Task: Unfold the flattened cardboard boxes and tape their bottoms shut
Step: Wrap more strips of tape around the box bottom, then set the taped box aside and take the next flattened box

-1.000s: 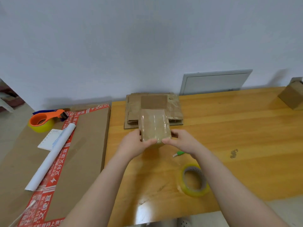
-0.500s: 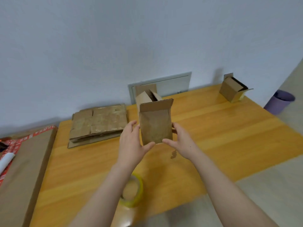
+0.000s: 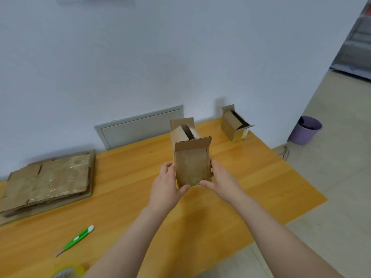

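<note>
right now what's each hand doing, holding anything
Left hand: grips the left side of the upright box.
Right hand: grips the right side of the same box.

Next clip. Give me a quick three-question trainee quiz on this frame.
1. True or false: the left hand and the right hand both hold the upright box.
2. Its top is: A) open B) taped shut C) covered by a lid
3. Fill in: the stack of flattened boxes and the green knife lie to the person's ____.
Key: 1 true; 2 A; 3 left.
</note>
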